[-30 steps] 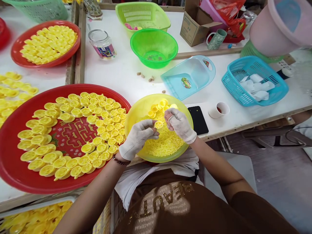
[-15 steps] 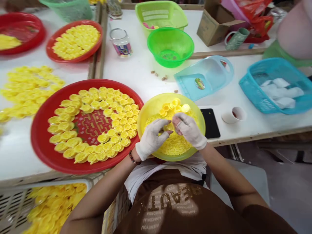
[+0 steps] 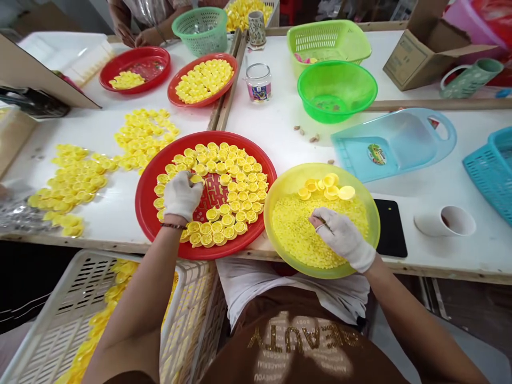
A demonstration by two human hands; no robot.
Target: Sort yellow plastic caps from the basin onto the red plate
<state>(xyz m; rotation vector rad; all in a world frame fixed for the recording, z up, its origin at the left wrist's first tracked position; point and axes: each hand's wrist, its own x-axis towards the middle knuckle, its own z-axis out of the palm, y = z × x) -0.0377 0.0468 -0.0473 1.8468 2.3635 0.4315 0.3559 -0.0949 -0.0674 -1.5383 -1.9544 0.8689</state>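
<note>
My left hand, in a white glove with bare fingertips, is over the left side of a large red tray. Its thumb and fingers close on a small round yellow plastic cup. Rings of similar yellow cups lie in the tray around its patterned centre. My right hand, gloved the same way, is closed just above small yellow beads in a yellow bowl. A thin dark line shows at its fingers; I cannot make out what they hold. Several loose yellow cups rest on the beads.
Loose yellow pieces spread over the table to the left. Behind are a green bowl, a blue scoop and a glass jar. A black phone and white cup stand right. Another person's hands show far left.
My left hand has moved left from the yellow bowl to the red tray with a yellow cup. My right hand stays over the bowl. The view has swung left.
</note>
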